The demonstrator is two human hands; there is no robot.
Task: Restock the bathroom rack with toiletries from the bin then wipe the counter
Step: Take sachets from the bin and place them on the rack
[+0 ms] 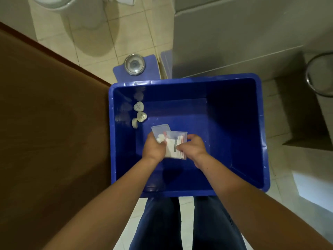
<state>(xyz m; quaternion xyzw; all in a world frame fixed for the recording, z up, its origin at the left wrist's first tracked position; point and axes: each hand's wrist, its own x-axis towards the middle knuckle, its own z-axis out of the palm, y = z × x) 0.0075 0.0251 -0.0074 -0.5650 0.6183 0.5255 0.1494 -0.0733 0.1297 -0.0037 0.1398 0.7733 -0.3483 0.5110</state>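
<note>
The clear plastic packets of toiletries sat low inside the blue bin, near the middle of its floor, gathered in a loose stack. The left hand had its fingers curled round the stack's left edge, and the right hand pinched its right edge. The packets looked light, limp and slick, likely to slide apart, so a grip across the whole stack would suit better than one corner. Three white heart-shaped soaps lay against the bin's left wall. Beyond its far rim stood a blue scale.
</note>
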